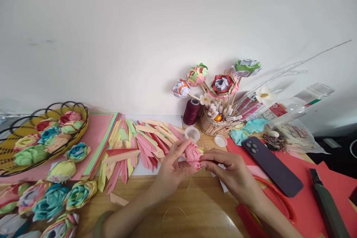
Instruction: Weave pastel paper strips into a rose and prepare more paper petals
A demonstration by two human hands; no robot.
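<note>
Head view, lower middle of the frame: the left hand (173,164) clamps thumb and fingers around a pink paper flower (192,154), its long axis nearly upright; the right hand (232,166), equally near, pinches the flower's right edge.

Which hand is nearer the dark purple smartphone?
Right. The right hand is just left of the smartphone; the left hand is farther left, across the mostly pink paper flower.

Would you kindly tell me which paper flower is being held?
The pink paper flower, between the left hand and right hand; neither touches the other flowers.
</note>
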